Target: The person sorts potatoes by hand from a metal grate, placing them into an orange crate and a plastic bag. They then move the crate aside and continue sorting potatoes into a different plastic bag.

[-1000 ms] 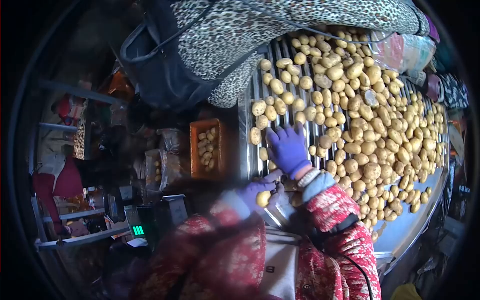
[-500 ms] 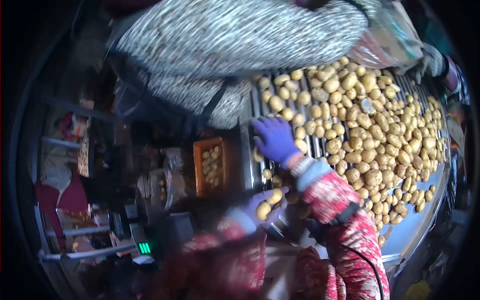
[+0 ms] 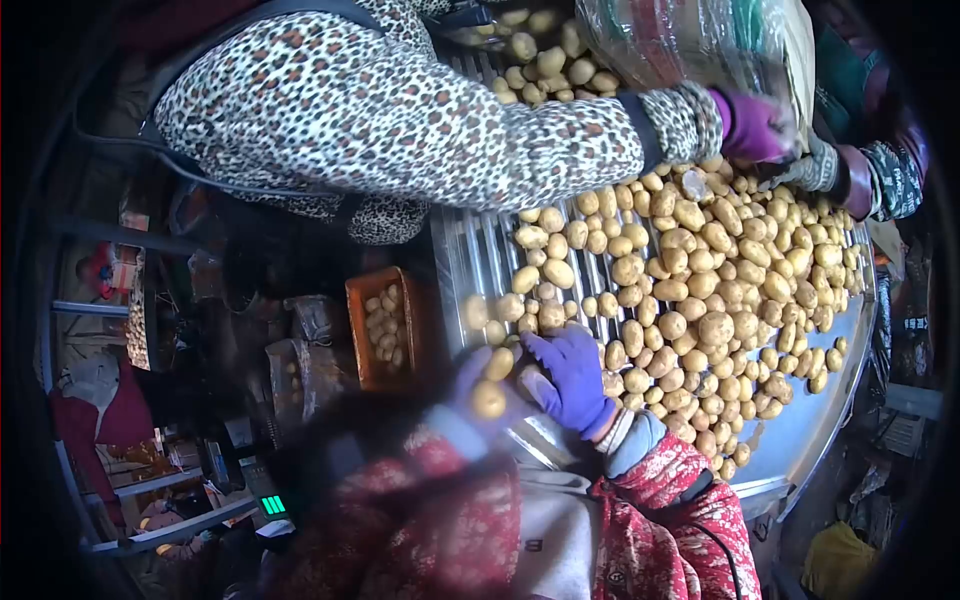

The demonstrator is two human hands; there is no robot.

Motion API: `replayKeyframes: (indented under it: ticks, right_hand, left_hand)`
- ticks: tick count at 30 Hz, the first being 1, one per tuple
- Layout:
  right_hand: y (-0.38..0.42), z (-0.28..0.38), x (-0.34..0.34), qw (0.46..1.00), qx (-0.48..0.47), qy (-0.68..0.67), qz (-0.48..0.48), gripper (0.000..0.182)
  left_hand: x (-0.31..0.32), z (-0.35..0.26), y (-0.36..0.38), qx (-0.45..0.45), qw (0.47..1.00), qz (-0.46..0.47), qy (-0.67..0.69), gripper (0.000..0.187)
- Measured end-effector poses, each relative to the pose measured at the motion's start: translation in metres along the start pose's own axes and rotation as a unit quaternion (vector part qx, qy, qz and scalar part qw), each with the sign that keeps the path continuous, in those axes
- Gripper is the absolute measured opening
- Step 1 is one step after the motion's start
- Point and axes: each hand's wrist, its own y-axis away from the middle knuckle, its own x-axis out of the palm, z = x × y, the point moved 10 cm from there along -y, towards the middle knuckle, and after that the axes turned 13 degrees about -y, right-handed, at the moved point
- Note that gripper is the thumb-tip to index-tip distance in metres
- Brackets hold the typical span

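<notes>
Potatoes (image 3: 715, 330) lie thickly spread over the metal roller table (image 3: 455, 255). My left hand (image 3: 468, 385), in a purple glove and blurred, is closed around a couple of potatoes (image 3: 488, 400) at the table's near left edge. Just to its right, my right hand (image 3: 578, 385), also gloved in purple, has its fingers bent around a potato (image 3: 540, 388) that is partly hidden. The two hands are close together, and loose potatoes lie on the rollers just beyond them.
An orange crate (image 3: 355, 335) with potatoes stands left of the table. A co-worker's leopard-print sleeve (image 3: 420, 130) reaches across the far side, ending in a purple glove (image 3: 755, 125). Another person's grey-gloved hand (image 3: 815, 165) is beside it, near a plastic-wrapped bag (image 3: 690, 45).
My right hand has drawn back toward my left hand and curled around a potato. My left hand still holds potatoes. The view has shifted, and the co-worker's arm now extends over the table.
</notes>
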Motion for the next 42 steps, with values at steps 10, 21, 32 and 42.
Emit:
replayKeyframes:
  ticks: [10,21,32,42]
  right_hand:
    - [-0.066,-0.093,-0.009,0.989,0.103,0.099,0.043,0.035]
    - [-0.002,-0.027,-0.036,0.994,0.072,0.086,-0.018,0.045]
    - [0.009,-0.034,-0.002,0.835,0.301,-0.458,0.042,0.061]
    - [0.023,-0.007,-0.023,0.919,0.19,-0.343,-0.045,0.036]
  left_hand:
    - [0.04,-0.031,0.015,-0.053,0.996,0.038,0.066,0.059]
    - [0.03,-0.025,0.034,0.014,0.995,0.09,-0.051,0.049]
    - [0.018,-0.004,0.015,-0.021,0.993,0.102,-0.056,0.052]
    - [0.037,-0.02,0.006,-0.077,0.99,0.064,0.103,0.028]
